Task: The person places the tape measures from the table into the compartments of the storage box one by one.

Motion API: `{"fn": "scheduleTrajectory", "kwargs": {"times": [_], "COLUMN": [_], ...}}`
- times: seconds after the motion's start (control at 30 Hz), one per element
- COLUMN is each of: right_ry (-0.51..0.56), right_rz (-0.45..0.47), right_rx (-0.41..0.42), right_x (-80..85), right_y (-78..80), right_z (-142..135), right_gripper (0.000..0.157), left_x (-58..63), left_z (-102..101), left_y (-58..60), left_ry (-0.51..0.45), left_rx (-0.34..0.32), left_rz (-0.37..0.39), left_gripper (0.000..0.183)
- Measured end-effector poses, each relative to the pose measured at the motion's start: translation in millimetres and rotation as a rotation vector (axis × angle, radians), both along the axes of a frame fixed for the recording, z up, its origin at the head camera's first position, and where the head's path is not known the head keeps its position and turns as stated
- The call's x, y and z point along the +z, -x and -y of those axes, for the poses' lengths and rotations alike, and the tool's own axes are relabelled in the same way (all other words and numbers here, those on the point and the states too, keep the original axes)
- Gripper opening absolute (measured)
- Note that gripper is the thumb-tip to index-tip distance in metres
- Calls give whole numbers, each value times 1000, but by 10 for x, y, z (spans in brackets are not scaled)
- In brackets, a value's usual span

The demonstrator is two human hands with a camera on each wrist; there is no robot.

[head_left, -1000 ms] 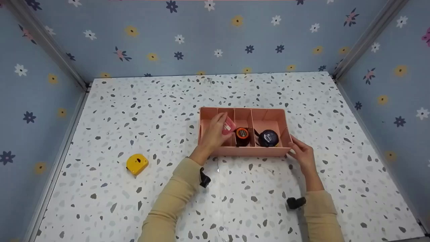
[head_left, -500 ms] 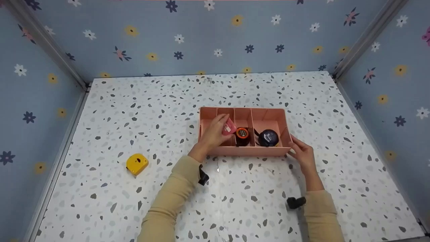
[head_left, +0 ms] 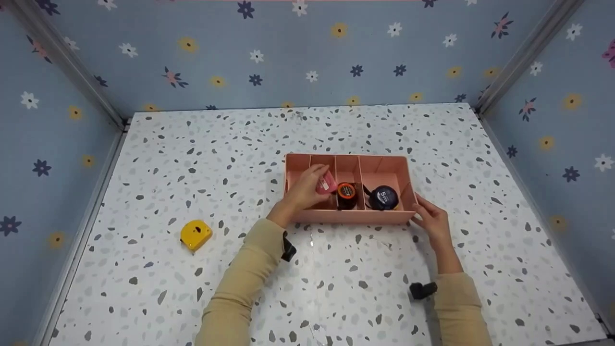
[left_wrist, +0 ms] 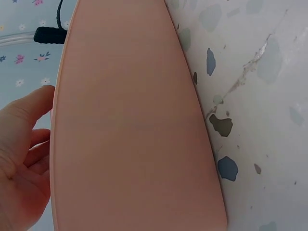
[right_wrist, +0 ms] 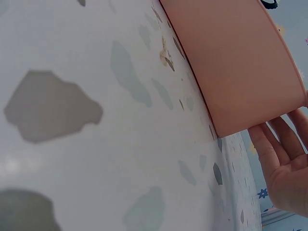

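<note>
My left hand (head_left: pixel 306 187) is over the left part of a pink divided box (head_left: pixel 350 217), holding a small pink tape measure (head_left: pixel 326 183) between thumb and fingers. The tape measure sits over a narrow compartment, partly covered by the hand. In the left wrist view, the box's front wall (left_wrist: pixel 130 115) hides the held item. My right hand (head_left: pixel 432 218) touches the box's right end from outside, near the front corner; its fingers (right_wrist: pixel 267 147) lie fairly straight against that wall. Right of the pink one, a black-and-orange tape measure (head_left: pixel 347 192) fills another compartment.
A dark blue 5 m tape measure (head_left: pixel 384 197) with a strap lies in the wide right compartment. A yellow tape measure (head_left: pixel 196 234) lies on the speckled table (head_left: pixel 144 269) to the left. Flower-patterned panels (head_left: pixel 288 53) enclose the back and sides.
My left wrist and forearm have shifted slightly left and back, and the pink tape measure in that hand has tilted a little. The right hand and box stay in place.
</note>
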State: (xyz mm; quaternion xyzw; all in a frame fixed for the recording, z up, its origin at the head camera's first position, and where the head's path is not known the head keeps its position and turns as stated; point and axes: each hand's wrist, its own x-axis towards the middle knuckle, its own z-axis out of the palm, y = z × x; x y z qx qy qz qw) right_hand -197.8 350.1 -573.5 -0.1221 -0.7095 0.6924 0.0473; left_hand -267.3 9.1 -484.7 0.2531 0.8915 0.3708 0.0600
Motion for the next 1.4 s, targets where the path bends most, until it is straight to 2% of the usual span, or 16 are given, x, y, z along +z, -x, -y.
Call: {"fn": "scheduleTrajectory", "kwargs": {"times": [0.53,0.7,0.97,1.17,1.4], "right_ry": [-28,-21,-33,-60,-67], "right_rz": [14,12,14,56,64], "right_rx": [-14,-8,-1,-35,-36], "right_x": [-1,-11,-9,-13,-22], "right_y": [2,-1,1,17,32], "right_z": [6,3,5,3,-2], "right_gripper": [57,57,61,50,49], "left_x": [-15,-13,-17,-41,-46], "left_z": [66,82,67,36,7], "left_y": [84,90,111,150,175], "left_ry": [-53,-1,77,103,149], "left_rx": [-108,-132,-197,-199,-197], "left_rz": [52,58,24,58,69], "left_gripper": [73,72,72,74,74]}}
